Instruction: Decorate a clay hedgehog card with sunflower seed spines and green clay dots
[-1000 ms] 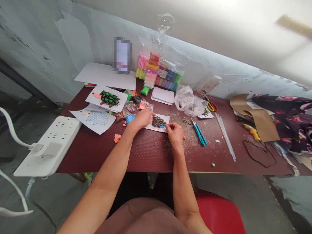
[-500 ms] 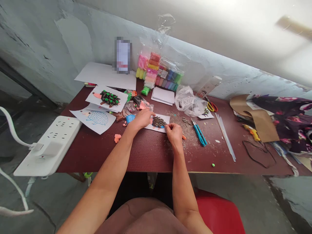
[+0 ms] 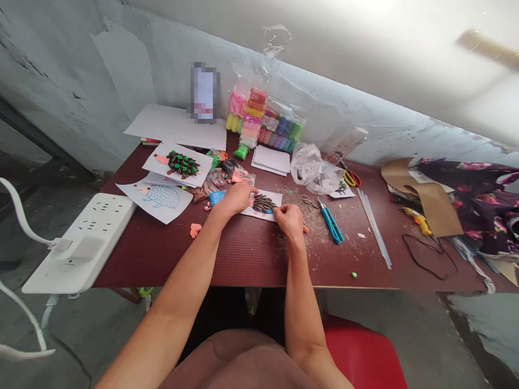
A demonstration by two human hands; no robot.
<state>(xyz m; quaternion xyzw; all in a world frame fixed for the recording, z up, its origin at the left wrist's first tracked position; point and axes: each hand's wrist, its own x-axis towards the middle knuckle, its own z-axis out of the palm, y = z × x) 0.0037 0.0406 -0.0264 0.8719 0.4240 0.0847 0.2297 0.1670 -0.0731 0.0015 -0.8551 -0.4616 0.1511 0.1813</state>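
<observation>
A small white paper (image 3: 279, 199) lies on the table, bearing a hedgehog figure of dark striped sunflower seeds (image 3: 264, 203) with blue clay along its lower right edge. My left hand (image 3: 238, 198) rests on the paper's left side, fingers stretched over it. At the figure's right end my right hand (image 3: 290, 221) has thumb and fingertips pinched together; whatever is between them is too small to make out. Loose seeds (image 3: 310, 202) are scattered to the right. A lump of salmon-pink clay (image 3: 195, 230) sits left of my left forearm.
To the right lie a teal utility knife (image 3: 332, 224), clear glue sticks (image 3: 375, 229) and scissors (image 3: 352, 177). A finished seed hedgehog picture (image 3: 178, 163) and a blue hedgehog drawing (image 3: 156, 201) lie left, near a power strip (image 3: 87, 232). Packs of coloured clay (image 3: 255, 116) stand behind.
Almost nothing differs. Both hands stay at the paper, with only a very slight shift of the right hand at the figure's edge.
</observation>
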